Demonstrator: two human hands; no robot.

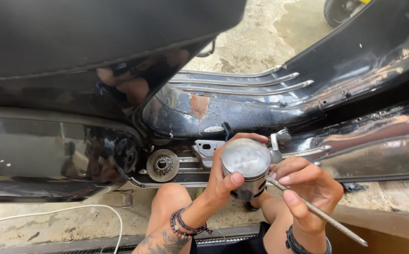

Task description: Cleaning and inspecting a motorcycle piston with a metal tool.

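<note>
My left hand (221,181) is wrapped around a round grey metal piston (246,162), thumb on its side near the ring grooves, the flat crown facing up. My right hand (308,188) pinches a thin metal rod-like tool (326,217); its tip touches the piston's side by the grooves. Both hands are held above my bare knees, in front of a black scooter body (242,108) lying close by.
A round rusty hub part (162,165) and a grey metal lever (277,139) show on the scooter's side. Chrome floor strips (242,82) run above. A white cable (72,209) lies on the concrete floor at left. A tyre (338,9) sits far back.
</note>
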